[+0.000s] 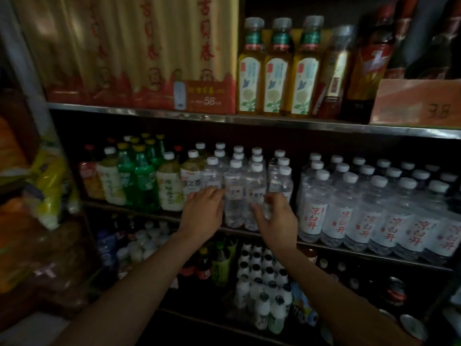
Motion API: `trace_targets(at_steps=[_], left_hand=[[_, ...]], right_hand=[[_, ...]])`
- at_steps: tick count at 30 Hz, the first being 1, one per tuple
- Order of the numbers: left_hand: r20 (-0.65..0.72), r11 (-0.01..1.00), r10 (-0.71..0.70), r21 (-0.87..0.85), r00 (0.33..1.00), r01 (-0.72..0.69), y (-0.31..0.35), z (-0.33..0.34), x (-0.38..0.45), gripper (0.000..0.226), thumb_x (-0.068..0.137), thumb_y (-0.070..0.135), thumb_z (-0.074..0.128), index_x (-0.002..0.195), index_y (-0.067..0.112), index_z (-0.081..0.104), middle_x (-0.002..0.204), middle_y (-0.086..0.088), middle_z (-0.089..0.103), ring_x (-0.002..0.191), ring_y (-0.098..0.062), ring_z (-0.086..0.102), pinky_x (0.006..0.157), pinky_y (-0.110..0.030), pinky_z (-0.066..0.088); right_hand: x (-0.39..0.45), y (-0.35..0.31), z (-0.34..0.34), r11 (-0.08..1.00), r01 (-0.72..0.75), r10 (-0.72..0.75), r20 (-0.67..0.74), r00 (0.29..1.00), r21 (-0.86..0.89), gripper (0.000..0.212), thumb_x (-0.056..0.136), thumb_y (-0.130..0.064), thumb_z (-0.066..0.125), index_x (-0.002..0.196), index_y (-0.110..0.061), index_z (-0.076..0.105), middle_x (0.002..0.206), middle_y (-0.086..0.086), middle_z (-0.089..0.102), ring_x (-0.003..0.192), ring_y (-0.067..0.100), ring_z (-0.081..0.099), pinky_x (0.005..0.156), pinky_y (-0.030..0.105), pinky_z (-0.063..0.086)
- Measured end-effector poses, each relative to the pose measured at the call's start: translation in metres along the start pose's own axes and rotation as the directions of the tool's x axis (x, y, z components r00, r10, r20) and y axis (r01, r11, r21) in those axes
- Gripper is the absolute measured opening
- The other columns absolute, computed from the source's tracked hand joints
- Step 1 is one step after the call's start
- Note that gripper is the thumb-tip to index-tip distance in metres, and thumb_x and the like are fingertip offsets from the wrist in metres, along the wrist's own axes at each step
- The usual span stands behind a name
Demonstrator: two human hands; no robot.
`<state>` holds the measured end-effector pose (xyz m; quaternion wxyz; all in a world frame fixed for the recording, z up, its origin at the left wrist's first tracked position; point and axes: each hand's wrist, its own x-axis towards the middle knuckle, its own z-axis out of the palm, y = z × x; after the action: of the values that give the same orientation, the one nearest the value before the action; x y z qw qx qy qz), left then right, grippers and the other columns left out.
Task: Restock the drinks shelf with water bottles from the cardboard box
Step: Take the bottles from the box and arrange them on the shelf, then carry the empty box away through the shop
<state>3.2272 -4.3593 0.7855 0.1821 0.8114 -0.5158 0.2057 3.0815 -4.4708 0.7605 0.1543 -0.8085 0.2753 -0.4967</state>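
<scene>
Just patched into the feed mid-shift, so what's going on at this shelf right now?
A person is working at the middle shelf of a drinks rack. The left hand rests against the small water bottles at the shelf's front edge, fingers fairly straight. The right hand has its fingers curled round one of those bottles from the right. The rows of larger water bottles to the right look full. The cardboard box is not in view.

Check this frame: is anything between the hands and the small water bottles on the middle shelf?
Nothing visible is. The left hand rests against the front small water bottles, and the right hand curls round one at the front row's right end. Both reach in over the middle shelf edge, with no other item in front.
</scene>
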Motion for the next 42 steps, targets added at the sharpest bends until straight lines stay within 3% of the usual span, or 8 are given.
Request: trace_targets(at_steps=[7, 13, 16, 22, 29, 33, 36, 42], left_hand=[[0.057, 0.920, -0.387, 0.096, 0.920, 0.381, -0.116, -0.062, -0.131, 0.060, 0.095, 0.055, 0.028, 0.142, 0.020, 0.041, 0.140, 0.000, 0.049, 0.126, -0.020, 0.047, 0.100, -0.035, 0.038], [-0.031, 0.727, -0.665, 0.204, 0.746, 0.656, -0.171, -0.133, -0.267, 0.083, 0.078, 0.074, 0.013, 0.130, 0.022, 0.052, 0.127, -0.004, 0.059, 0.114, -0.024, 0.055, 0.088, -0.033, 0.043], [-0.079, 0.571, -0.805, 0.171, 0.589, 0.803, -0.187, -0.161, -0.344, 0.066, 0.084, 0.070, 0.034, 0.123, 0.021, 0.056, 0.118, -0.006, 0.063, 0.108, -0.027, 0.058, 0.086, -0.035, 0.043], [-0.126, 0.205, -0.967, 0.119, 0.220, 0.971, -0.205, -0.191, -0.500, 0.073, 0.078, 0.074, 0.030, 0.116, 0.018, 0.058, 0.112, -0.011, 0.065, 0.105, -0.031, 0.060, 0.083, -0.036, 0.048], [-0.075, -0.129, -0.989, 0.002, -0.128, 0.992, -0.191, -0.188, -0.622, 0.058, 0.091, 0.058, 0.044, 0.132, 0.018, 0.051, 0.131, -0.009, 0.056, 0.118, -0.030, 0.054, 0.096, -0.039, 0.045], [0.033, -0.231, -0.973, -0.137, -0.229, 0.963, -0.188, -0.149, -0.661, 0.060, 0.088, 0.068, 0.035, 0.118, 0.021, 0.057, 0.111, -0.008, 0.067, 0.101, -0.030, 0.063, 0.080, -0.038, 0.051], [0.131, -0.380, -0.925, -0.290, -0.357, 0.878, -0.191, -0.108, -0.677, 0.042, 0.096, 0.044, 0.044, 0.122, 0.014, 0.058, 0.115, -0.007, 0.064, 0.106, -0.025, 0.060, 0.077, -0.029, 0.044], [0.262, -0.524, -0.850, -0.339, -0.456, 0.781, -0.212, -0.005, -0.727, 0.041, 0.096, 0.044, 0.044, 0.124, 0.017, 0.058, 0.117, -0.004, 0.064, 0.100, -0.013, 0.057, 0.080, -0.027, 0.041]], right_hand=[[-0.032, -0.110, 0.067, 0.959, 0.248, -0.278, 0.312, 0.908, 0.134, 0.044, 0.092, -0.045, 0.057, 0.120, -0.011, 0.058, 0.116, 0.004, 0.061, 0.110, 0.021, 0.055, 0.084, 0.032, 0.049], [-0.100, -0.220, 0.129, 0.892, 0.329, -0.451, 0.584, 0.675, 0.309, 0.072, 0.088, -0.066, 0.041, 0.138, -0.015, 0.047, 0.141, 0.006, 0.049, 0.130, 0.025, 0.044, 0.108, 0.041, 0.037], [-0.144, -0.269, 0.149, 0.844, 0.333, -0.535, 0.623, 0.570, 0.420, 0.068, 0.087, -0.060, 0.051, 0.136, -0.014, 0.049, 0.136, 0.010, 0.053, 0.125, 0.029, 0.048, 0.104, 0.040, 0.040], [-0.241, -0.346, 0.180, 0.827, 0.200, -0.562, 0.766, 0.311, 0.526, 0.072, 0.089, -0.061, 0.049, 0.146, -0.020, 0.034, 0.147, 0.002, 0.040, 0.132, 0.023, 0.041, 0.103, 0.039, 0.041], [-0.354, -0.385, 0.201, 0.854, 0.081, -0.521, 0.848, 0.103, 0.515, 0.066, 0.090, -0.059, 0.049, 0.144, -0.023, 0.037, 0.144, -0.003, 0.042, 0.127, 0.018, 0.046, 0.097, 0.030, 0.043], [-0.407, -0.372, 0.222, 0.917, -0.026, -0.397, 0.918, -0.010, 0.397, 0.065, 0.090, -0.057, 0.050, 0.142, -0.019, 0.039, 0.143, 0.000, 0.044, 0.130, 0.020, 0.044, 0.099, 0.031, 0.041], [-0.445, -0.347, 0.253, 0.959, -0.120, -0.269, 0.959, -0.090, 0.258, 0.064, 0.090, -0.056, 0.050, 0.142, -0.018, 0.041, 0.141, 0.001, 0.047, 0.128, 0.019, 0.047, 0.100, 0.032, 0.043], [-0.525, -0.283, 0.325, 0.995, -0.092, -0.066, 0.978, -0.198, 0.048, 0.062, 0.091, -0.056, 0.049, 0.139, -0.016, 0.045, 0.139, 0.002, 0.049, 0.126, 0.020, 0.048, 0.099, 0.032, 0.041]])
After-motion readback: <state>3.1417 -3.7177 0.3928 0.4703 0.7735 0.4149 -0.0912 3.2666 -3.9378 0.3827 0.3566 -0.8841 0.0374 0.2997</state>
